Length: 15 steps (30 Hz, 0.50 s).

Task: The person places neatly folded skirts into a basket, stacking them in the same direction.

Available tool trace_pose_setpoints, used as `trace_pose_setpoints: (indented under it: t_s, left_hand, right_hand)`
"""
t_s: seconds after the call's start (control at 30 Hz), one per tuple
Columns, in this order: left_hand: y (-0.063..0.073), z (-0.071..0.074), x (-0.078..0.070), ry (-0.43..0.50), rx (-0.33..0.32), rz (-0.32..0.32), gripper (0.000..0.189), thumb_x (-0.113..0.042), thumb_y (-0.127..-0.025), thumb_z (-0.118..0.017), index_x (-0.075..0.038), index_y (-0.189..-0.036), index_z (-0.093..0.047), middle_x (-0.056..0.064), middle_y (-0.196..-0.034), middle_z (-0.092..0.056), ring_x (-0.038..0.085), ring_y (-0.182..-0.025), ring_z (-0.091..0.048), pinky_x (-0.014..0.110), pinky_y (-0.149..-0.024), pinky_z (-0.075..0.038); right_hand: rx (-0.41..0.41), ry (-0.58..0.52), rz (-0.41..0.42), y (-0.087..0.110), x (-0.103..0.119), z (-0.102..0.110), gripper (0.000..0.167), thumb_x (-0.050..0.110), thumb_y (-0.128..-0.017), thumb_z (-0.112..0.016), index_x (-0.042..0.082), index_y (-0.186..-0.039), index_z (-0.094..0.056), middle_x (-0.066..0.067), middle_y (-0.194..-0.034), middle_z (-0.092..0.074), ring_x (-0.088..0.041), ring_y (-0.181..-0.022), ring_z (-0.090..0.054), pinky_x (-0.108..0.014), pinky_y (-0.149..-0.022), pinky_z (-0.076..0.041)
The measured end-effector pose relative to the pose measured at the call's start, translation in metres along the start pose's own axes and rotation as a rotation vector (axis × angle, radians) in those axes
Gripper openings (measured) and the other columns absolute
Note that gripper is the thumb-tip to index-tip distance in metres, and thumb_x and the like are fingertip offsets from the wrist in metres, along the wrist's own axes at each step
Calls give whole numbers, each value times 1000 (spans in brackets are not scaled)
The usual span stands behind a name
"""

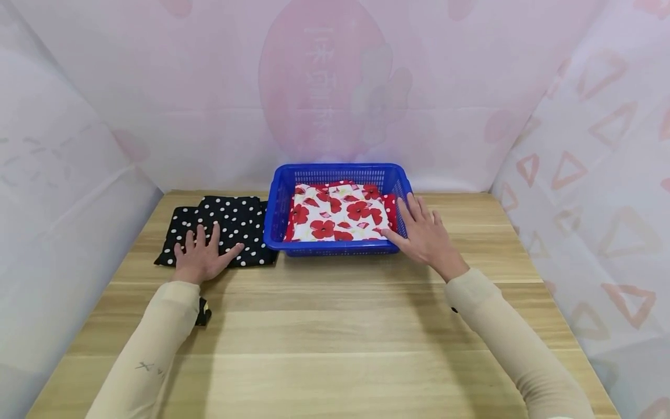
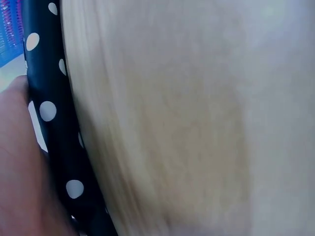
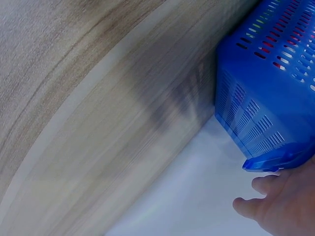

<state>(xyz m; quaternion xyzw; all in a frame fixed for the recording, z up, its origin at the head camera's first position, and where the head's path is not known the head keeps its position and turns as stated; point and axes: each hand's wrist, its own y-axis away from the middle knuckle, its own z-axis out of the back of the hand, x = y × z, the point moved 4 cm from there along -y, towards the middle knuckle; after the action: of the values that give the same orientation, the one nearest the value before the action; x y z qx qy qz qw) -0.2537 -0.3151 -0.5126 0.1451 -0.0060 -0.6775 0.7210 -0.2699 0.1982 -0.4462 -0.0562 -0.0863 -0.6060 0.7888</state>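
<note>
My left hand (image 1: 201, 259) lies with its fingers spread over folded black cloth with white dots (image 1: 232, 210), left of the basket. In the left wrist view the dotted cloth (image 2: 48, 111) runs beside the hand (image 2: 19, 162). A blue plastic basket (image 1: 340, 247) stands at the back, holding white cloth with red flowers (image 1: 335, 216) folded on top of red dotted cloth (image 1: 390, 206). At the basket's right rim is my right hand (image 1: 426, 237), fingers extended and apart. The right wrist view has this hand (image 3: 288, 201) close under the rim; exact contact is unclear.
The basket stands on a wooden table (image 1: 335, 326) near a pink printed back sheet (image 1: 209, 116). White sheets (image 1: 63, 192) enclose both sides. A small black item (image 1: 203, 312) shows beside the left sleeve (image 1: 152, 349).
</note>
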Motion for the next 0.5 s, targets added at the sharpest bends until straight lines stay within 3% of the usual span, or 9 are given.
trace_pose_setpoints:
  t_s: [0.5]
  left_hand:
    - [27, -8, 1, -12, 7, 1, 113, -87, -96, -24, -3, -169, -3, 43, -168, 2, 69, -153, 0, 86, -119, -3]
  right_hand:
    - [8, -19, -4, 0, 1, 1, 102, 81, -98, -34, 16, -172, -8, -16, -180, -2, -44, -166, -3, -75, -128, -10]
